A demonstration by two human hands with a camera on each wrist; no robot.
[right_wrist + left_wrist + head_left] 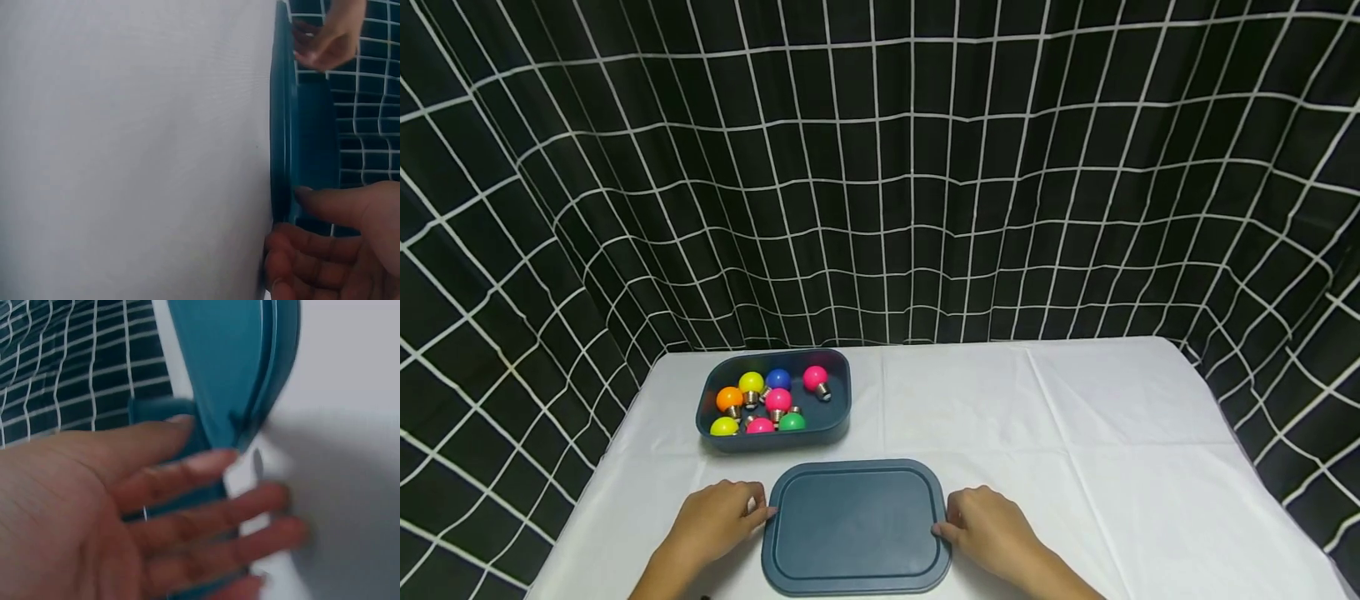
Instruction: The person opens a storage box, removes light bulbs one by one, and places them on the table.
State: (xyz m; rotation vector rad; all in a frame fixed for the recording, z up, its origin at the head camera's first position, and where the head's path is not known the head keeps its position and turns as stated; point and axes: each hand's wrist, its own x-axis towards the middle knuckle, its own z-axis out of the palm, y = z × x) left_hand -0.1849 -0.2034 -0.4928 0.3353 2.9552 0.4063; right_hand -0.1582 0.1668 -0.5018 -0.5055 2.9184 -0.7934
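A blue-grey rounded rectangular lid (pixel 856 523) lies near the front of the white table. At its right edge my right hand (pixel 992 533) pinches the rim, thumb on top; in the right wrist view, the fingers (pixel 312 256) curl at the underside. My left hand (pixel 711 521) is at the opposite edge, thumb tip at the rim. Seen from the left wrist, its fingers (pixel 206 519) are spread and fairly straight beside the lid's corner (pixel 247 394). Behind the lid stands a matching container (pixel 842 421) holding several coloured light bulbs (pixel 778 400) with metal screw bases.
A white cloth (pixel 1075 467) with fold creases covers the table. Black curtains (pixel 925 183) with a white grid surround the back and both sides. The container stands at the back left, near the table's far edge.
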